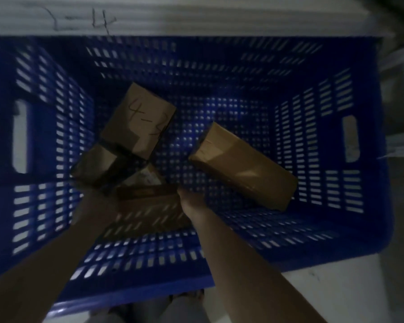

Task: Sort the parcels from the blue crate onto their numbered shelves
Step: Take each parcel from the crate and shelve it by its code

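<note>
The left hand [91, 194] and right hand [189, 202] flank a flat cardboard parcel [149, 206] in the slotted blue plastic crate [313, 136]. Blur hides the fingers, so I cannot tell their grip.

Parcel storeroom: blue crate [324, 229], numbered parcel [139, 120], hand-marked white shelf [196, 17].

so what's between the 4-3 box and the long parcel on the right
Nothing: in the head view, only the bare perforated floor of the blue crate shows between the 4-3 box and the long parcel.
</note>
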Available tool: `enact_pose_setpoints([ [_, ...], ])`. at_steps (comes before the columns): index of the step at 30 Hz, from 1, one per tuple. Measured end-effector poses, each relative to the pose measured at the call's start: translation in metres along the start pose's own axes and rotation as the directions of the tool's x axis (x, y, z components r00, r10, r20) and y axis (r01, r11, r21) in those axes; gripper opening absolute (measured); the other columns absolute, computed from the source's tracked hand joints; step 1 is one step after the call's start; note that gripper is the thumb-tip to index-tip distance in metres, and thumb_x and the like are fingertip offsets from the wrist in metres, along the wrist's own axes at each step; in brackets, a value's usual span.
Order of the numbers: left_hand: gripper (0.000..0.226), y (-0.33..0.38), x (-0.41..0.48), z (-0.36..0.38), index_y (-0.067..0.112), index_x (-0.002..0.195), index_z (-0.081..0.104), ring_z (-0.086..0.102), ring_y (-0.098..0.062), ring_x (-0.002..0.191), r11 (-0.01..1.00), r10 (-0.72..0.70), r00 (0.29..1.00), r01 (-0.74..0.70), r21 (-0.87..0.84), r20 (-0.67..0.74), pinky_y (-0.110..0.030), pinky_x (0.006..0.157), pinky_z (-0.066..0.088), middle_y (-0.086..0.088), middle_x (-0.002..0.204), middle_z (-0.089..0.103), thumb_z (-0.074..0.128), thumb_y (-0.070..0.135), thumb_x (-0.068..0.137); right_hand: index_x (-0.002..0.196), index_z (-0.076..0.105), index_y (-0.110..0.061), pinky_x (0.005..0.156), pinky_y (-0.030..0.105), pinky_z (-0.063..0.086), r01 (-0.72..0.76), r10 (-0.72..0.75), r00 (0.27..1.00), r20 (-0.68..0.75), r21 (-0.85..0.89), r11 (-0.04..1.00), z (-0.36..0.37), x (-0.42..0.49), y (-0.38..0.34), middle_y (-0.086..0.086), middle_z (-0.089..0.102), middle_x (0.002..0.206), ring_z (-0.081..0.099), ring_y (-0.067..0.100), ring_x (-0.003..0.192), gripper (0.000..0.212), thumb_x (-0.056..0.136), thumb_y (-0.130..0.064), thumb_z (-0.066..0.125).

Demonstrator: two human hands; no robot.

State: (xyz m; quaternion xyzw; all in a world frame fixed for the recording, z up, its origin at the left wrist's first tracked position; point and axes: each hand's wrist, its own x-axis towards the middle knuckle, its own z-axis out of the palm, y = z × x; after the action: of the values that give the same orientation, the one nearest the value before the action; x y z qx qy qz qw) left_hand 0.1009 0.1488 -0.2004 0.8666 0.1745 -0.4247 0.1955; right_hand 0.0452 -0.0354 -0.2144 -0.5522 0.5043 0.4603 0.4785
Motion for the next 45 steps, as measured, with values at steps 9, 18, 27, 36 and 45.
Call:
enact_pose_setpoints([
  [9, 0.031, 0.027, -0.065, -0.067, -0.005, 0.106, 0.058, 0.052, -0.033, 0.077, 0.821, -0.202, 0.958, 0.278, -0.499, 0.202, -0.053, 0.082, 0.051, -0.015, 0.081, 0.052, 0.048, -0.02, 0.082, 0.14, 0.043, -0.023, 0.093, 0.037, 0.044, 0.101, -0.102, 0.995, -0.019, 0.393, 0.914, -0.04, -0.084, 0.002, 0.0, 0.047, 0.14, 0.047, 0.022, 0.119, 0.057, 0.089, 0.0, 0.052],
  [18, 0.026, 0.11, -0.212, -0.162, 0.013, 0.078, 0.057, 0.055, -0.015, 0.064, 0.437, 0.026, 0.992, 0.099, -0.894, 0.123, -0.03, 0.064, 0.048, -0.003, 0.077, 0.055, 0.045, 0.026, 0.097, 0.106, 0.072, -0.017, 0.064, 0.03, 0.053, 0.312, -0.283, 0.947, -0.153, 0.652, 0.691, -0.113, -0.271, -0.02, 0.007, 0.069, 0.102, 0.065, 0.021, 0.083, 0.029, 0.089, -0.012, 0.048],
  [27, 0.021, 0.196, -0.396, -0.249, 0.009, 0.071, 0.059, 0.052, -0.03, 0.064, 0.347, 0.13, 0.989, 0.015, -0.938, 0.064, -0.036, 0.06, 0.044, -0.016, 0.072, 0.06, 0.048, 0.009, 0.089, 0.137, 0.046, -0.016, 0.104, 0.05, 0.042, 0.536, -0.403, 0.841, -0.36, 0.652, 0.537, -0.181, -0.477, -0.039, 0.014, 0.057, 0.125, 0.055, 0.036, 0.115, 0.053, 0.087, -0.006, 0.059],
  [36, 0.034, 0.239, -0.596, -0.326, 0.028, 0.127, 0.049, 0.056, -0.034, 0.1, 0.324, 0.566, 0.824, -0.198, -0.925, 0.022, -0.045, 0.076, 0.051, -0.014, 0.118, 0.058, 0.053, 0.026, 0.093, 0.125, 0.054, -0.016, 0.09, 0.049, 0.045, 0.821, -0.535, 0.55, -0.642, 0.534, 0.204, -0.238, -0.704, -0.013, 0.019, 0.058, 0.12, 0.055, 0.04, 0.109, 0.062, 0.073, 0.017, 0.046],
  [45, 0.045, 0.209, -0.757, -0.385, 0.032, 0.13, 0.051, 0.07, -0.014, 0.081, 0.073, 0.835, 0.49, -0.55, -0.832, -0.25, -0.03, 0.062, 0.056, 0.001, 0.1, 0.074, 0.055, 0.01, 0.09, 0.108, 0.067, -0.019, 0.068, 0.028, 0.049, 0.964, -0.664, 0.248, -0.706, 0.247, 0.097, -0.198, -0.893, 0.106, 0.004, 0.074, 0.104, 0.069, 0.015, 0.087, 0.022, 0.086, -0.017, 0.064],
])
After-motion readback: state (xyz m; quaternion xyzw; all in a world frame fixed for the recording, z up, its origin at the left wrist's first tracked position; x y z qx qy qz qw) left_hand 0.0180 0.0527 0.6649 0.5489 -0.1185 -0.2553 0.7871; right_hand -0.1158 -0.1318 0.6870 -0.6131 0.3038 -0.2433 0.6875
